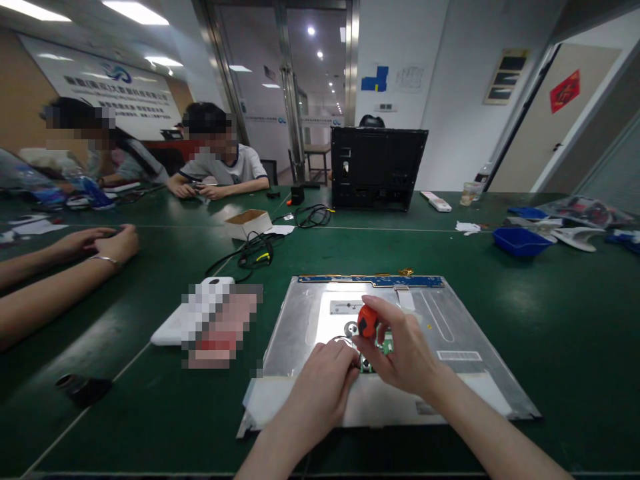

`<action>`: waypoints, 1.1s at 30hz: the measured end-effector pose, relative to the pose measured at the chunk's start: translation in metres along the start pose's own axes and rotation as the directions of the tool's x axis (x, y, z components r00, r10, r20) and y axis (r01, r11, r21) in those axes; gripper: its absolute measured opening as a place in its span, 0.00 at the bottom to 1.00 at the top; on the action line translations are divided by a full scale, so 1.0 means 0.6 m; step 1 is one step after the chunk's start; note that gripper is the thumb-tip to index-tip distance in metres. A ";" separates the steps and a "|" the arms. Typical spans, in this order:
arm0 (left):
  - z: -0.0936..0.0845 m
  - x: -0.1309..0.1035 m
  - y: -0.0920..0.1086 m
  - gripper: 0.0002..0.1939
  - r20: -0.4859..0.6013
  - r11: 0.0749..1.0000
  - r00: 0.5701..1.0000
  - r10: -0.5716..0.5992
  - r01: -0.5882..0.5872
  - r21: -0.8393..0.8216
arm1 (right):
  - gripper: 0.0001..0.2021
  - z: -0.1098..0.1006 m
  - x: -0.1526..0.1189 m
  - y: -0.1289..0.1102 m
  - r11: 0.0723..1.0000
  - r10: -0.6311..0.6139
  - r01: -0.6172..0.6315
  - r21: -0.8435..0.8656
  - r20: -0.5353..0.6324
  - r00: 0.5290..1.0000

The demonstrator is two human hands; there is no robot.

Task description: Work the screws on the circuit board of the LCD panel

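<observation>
A silver metal display panel (425, 333) lies flat on the table before me, with a narrow blue circuit strip (370, 281) along its far edge. Between the fingertips of my right hand (400, 343) is a short screwdriver (368, 321) with an orange and black handle. It stands roughly upright over a small green circuit board (388, 341), and its tip is hidden. My left hand (327, 373) rests on the panel at the board's left side, fingers closed together. What those fingers pinch, if anything, is hidden. A flat white ribbon cable (404, 298) runs from the strip.
A white phone-like device (193, 313) and a black cylindrical object (83, 389) lie left. Black cables (255, 252) and an open box (249, 223) are beyond. A black monitor casing (379, 170) stands behind; a blue tray (521, 241) sits right. Another person's hands (113, 245) rest at left.
</observation>
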State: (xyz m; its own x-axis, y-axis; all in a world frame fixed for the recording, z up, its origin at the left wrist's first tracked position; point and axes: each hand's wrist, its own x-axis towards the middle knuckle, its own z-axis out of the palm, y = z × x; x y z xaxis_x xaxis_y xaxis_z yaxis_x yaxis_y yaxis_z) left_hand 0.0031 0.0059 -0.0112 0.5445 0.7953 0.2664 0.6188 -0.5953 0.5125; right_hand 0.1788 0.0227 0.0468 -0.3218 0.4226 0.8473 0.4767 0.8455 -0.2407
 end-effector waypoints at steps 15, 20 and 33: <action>-0.012 0.002 0.011 0.09 0.030 1.000 0.999 -0.015 0.015 -0.008 | 0.19 -0.003 0.002 -0.001 1.000 -0.026 0.026 -0.001 -0.057 0.998; -0.018 0.001 0.015 0.07 0.058 0.999 0.997 -0.050 0.050 0.003 | 0.20 -0.006 -0.001 0.006 1.000 -0.010 0.010 0.009 -0.073 0.997; -0.028 0.000 0.027 0.07 0.033 0.999 0.999 -0.032 0.032 0.003 | 0.21 -0.005 -0.003 0.009 1.000 0.019 -0.019 0.007 -0.098 0.995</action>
State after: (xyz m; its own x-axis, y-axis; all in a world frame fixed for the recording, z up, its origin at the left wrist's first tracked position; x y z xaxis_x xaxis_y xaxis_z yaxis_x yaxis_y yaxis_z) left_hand 0.0034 -0.0019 0.0109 0.5427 0.8098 0.2227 0.6374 -0.5698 0.5187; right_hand 0.1847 0.0256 0.0456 -0.2309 0.4048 0.8847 0.4768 0.8397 -0.2598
